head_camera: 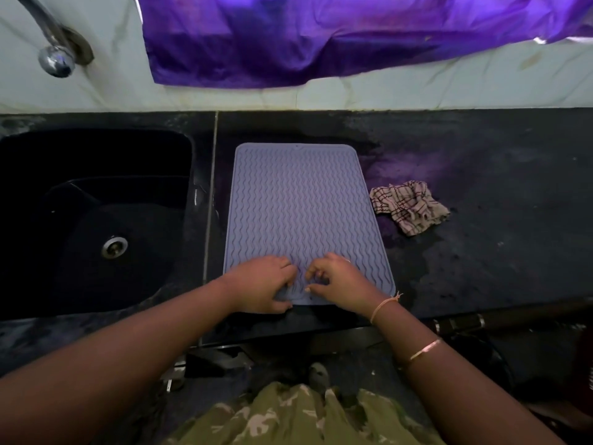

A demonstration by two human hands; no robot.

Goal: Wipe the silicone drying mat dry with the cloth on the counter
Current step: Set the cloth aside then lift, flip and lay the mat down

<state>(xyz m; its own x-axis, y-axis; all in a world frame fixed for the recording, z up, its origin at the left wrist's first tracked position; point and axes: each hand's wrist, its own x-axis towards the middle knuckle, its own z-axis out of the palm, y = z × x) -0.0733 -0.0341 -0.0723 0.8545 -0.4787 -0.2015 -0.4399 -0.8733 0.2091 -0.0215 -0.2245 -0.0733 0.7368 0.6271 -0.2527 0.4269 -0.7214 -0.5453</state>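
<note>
Neither grip holds anything: the left hand (263, 285) and right hand (337, 279) rest with curled fingers on the near edge of the flat, wavy, pale purple silicone mat (300, 213). The crumpled checked cloth (409, 205) lies at 3 o'clock on the dark surface (497, 203). I think the right hand should fetch it while the left presses down.

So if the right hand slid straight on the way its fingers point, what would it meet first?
The right hand rests on the lilac ribbed silicone mat, fingers curled toward the left hand, which it would likely meet first. The crumpled checked cloth lies off to the other side.
</note>
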